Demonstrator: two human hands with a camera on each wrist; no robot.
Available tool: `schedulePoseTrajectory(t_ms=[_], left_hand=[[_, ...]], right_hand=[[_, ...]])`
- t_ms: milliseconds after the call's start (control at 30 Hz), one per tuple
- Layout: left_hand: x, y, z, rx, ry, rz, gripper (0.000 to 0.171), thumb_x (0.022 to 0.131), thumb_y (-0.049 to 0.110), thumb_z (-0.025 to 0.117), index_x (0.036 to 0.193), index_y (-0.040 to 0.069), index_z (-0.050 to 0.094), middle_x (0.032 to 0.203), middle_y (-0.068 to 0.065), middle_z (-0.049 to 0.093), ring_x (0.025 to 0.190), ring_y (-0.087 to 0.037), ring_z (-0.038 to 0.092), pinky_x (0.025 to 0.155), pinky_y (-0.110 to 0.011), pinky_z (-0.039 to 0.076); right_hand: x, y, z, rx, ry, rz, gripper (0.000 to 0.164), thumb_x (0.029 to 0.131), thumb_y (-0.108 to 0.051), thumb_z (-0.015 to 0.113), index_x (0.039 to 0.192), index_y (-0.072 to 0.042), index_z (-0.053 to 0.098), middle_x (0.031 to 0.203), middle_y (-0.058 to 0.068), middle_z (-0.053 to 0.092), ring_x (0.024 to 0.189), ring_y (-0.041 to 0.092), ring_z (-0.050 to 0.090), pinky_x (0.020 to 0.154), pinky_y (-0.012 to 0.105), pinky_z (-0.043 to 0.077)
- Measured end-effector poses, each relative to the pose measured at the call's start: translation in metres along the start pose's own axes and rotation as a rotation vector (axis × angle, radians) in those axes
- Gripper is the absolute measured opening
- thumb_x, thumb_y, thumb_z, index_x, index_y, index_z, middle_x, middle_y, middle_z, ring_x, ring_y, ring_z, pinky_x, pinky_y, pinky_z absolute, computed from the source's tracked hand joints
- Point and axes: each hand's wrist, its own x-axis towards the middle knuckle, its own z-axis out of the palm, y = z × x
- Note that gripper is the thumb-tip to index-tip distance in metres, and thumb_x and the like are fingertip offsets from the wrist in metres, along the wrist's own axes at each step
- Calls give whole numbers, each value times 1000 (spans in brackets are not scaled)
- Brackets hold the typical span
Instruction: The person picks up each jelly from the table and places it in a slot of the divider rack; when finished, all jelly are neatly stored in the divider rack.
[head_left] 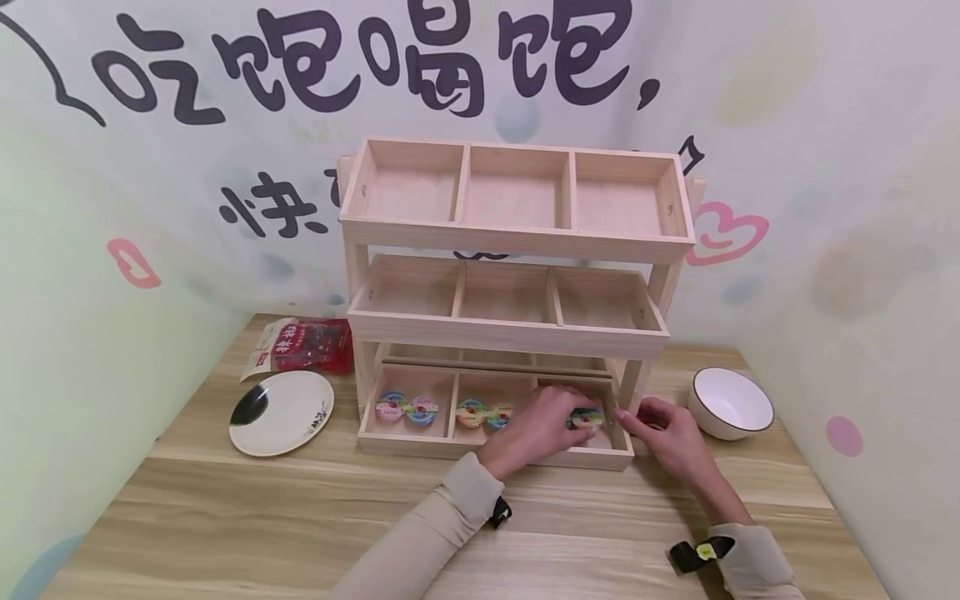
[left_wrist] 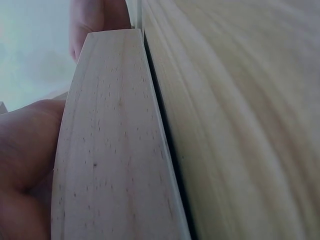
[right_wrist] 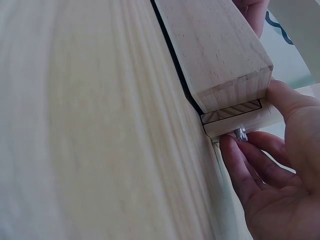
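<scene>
A three-tier wooden rack stands on the table, each tray split into three compartments. Over the right compartment of its bottom tray, my left hand holds a small lidded jelly cup between thumb and fingers; another cup beside it is partly hidden. At the tray's right end, my right hand grips the wooden corner. In the right wrist view its thumb lies against the tray end, and its fingertips touch a small metal bolt. Pairs of jelly cups lie in the left compartment and middle compartment.
A white plate with a dark patch lies left of the rack, in front of a red food packet. To the right of my right hand stands a white bowl with a dark rim. A printed wall closes off the back.
</scene>
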Motion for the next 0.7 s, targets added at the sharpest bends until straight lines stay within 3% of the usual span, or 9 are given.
schedulePoseTrajectory(t_ms=[167, 400, 700], left_hand=[[0, -1, 0, -4, 6, 19, 39, 103, 33, 76, 138, 17, 75, 136, 4, 77, 125, -13, 71, 104, -27, 56], [-3, -2, -3, -90, -2, 10, 37, 102, 27, 79, 137, 15, 75, 135, 1, 77, 121, -13, 71, 102, -26, 56], [-3, -3, -2, -102, 2, 3, 37, 101, 27, 80, 135, 15, 75, 131, 1, 78, 118, -13, 71, 101, -24, 56]], right_hand=[[-1, -1, -1, 7, -3, 1, 45, 101, -46, 76, 124, -7, 76, 118, 13, 79, 101, 7, 69, 85, 17, 56], [-1, -2, -1, 0, -5, 6, 45, 101, -47, 76, 124, -8, 76, 118, 12, 79, 102, 9, 69, 85, 18, 56], [0, -1, -1, 3, -8, 12, 48, 101, -47, 76, 127, -7, 75, 121, 14, 79, 105, 10, 70, 86, 16, 56]])
